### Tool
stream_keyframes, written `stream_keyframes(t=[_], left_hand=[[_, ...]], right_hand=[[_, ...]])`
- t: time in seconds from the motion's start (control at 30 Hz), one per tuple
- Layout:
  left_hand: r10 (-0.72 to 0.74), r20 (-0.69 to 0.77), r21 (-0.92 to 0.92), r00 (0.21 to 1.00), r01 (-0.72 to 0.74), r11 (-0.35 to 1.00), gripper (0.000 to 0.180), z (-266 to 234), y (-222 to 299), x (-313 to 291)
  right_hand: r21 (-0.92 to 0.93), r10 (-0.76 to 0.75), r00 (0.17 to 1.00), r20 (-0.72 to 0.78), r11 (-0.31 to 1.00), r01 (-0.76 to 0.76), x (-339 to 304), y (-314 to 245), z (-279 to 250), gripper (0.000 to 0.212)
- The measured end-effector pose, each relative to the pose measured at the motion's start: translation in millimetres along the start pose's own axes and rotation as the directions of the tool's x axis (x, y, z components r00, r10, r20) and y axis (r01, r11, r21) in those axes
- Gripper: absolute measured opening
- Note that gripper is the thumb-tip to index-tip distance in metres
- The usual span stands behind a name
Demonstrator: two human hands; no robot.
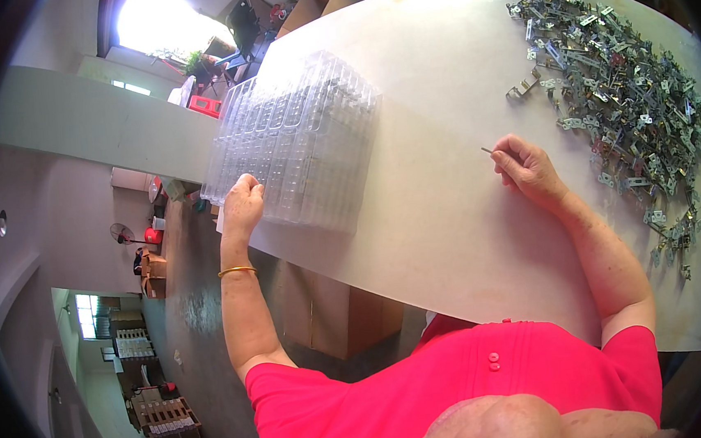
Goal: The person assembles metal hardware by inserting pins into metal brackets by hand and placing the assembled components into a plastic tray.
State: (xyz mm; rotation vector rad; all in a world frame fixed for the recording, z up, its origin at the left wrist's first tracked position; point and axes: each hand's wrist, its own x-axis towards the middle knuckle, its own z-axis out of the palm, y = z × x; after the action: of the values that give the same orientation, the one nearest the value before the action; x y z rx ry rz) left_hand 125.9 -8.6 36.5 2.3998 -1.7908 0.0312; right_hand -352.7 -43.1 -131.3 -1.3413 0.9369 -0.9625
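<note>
My left hand (pixel 244 204), with a gold bangle on its wrist, is at the near left edge of a tall stack of clear plastic trays (pixel 303 140) with moulded pockets. Its fingers are closed together over the trays' edge; whatever they hold is too small or hidden to make out. Over the middle of the table, my right hand (pixel 525 171) pinches a small thin metal piece (pixel 487 150) between thumb and fingers, its tip pointing left. To the right of that hand spreads a big heap of small metal brackets (pixel 629 98), silvery with some brass-coloured parts.
Everything lies on a pale table (pixel 442 236) with a curved-looking edge. One bracket (pixel 524 86) sits slightly apart from the heap's left side. Below the near edge stands a cardboard box (pixel 341 310). Left on the floor are a fan (pixel 122 234) and stacked pallets (pixel 166 423).
</note>
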Motion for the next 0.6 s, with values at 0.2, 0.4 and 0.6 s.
stream_keyframes(t=[0.2,0.4,0.6], left_hand=[[-0.002,0.025,0.007,1.000,0.002,1.000,0.020,-2.7,-2.0,2.7],[-0.036,0.041,0.019,0.999,0.035,0.999,0.021,-4.1,1.1,2.7],[0.024,0.036,0.013,0.999,-0.024,1.000,0.022,-6.0,3.3,4.0]], right_hand=[[0.009,0.018,1.000,-0.007,1.000,-0.018,0.0,-1.7,1.2,0.012],[0.008,0.010,1.000,-0.007,1.000,-0.010,0.2,-1.1,1.2,0.012],[0.005,0.012,1.000,-0.002,1.000,-0.011,0.6,0.0,0.7,0.012]])
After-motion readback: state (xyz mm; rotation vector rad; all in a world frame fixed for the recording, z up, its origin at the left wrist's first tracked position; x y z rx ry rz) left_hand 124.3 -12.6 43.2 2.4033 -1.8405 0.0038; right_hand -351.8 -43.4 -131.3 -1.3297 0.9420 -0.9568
